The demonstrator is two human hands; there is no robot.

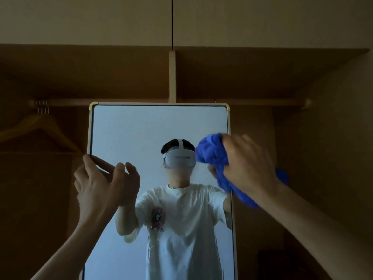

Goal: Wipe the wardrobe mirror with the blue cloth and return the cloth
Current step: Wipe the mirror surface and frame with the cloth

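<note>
From the head camera, the wardrobe mirror [141, 128] stands upright in front of the open wardrobe, its frame topped by brass corners, with a hanging rail [141, 102] and a wooden hanger [38, 128] behind it. The right hand [248, 164] is closed round the bunched blue cloth [212, 152], pressing it against the glass near the right edge, about level with the reflected headset. The left hand [101, 184] is open, fingers spread; its fingertips reach the left frame edge and seem to steady it, though the light is dim and contact is hard to confirm.

Droplets and streaks appear to remain lower down, over the reflected shirt — so wiping looks partway done. To do this stroke well, flatten the cloth rather than keeping it balled, overlap passes from top downward, and brace the frame firmly so the mirror does not rock.
</note>
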